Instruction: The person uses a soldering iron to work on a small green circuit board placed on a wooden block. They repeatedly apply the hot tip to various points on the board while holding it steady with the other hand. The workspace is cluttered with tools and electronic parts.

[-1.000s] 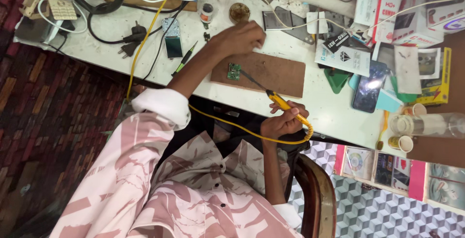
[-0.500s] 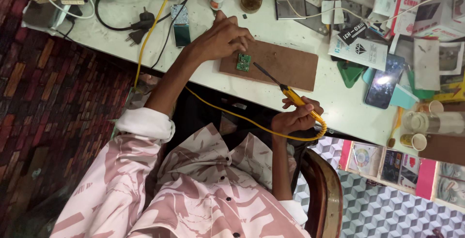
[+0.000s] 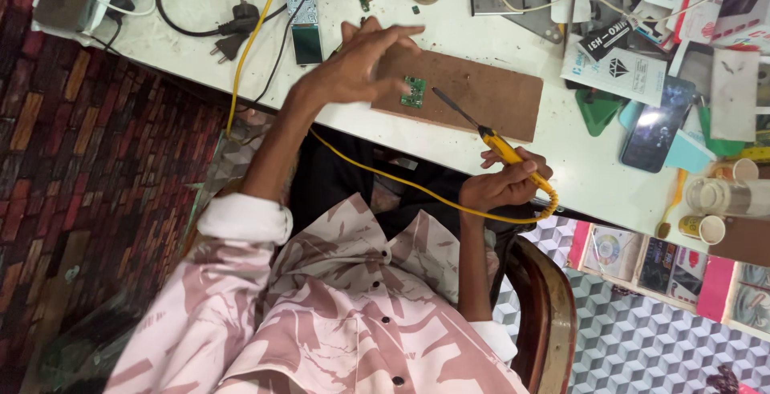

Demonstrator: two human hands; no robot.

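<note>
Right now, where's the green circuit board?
Head view: green circuit board lies on the brown wooden board, by the left hand, ahead of the soldering iron tip.

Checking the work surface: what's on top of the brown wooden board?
A small green circuit board lies on the brown wooden board. The soldering iron tip hovers beside it. The left hand covers the board's left end, so that part is hidden.

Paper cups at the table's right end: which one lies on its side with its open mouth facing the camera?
The small yellow-sided cup nearest the table's front edge, beside the clear plastic jar. The other cup, beyond the jar, looks upright.
</note>
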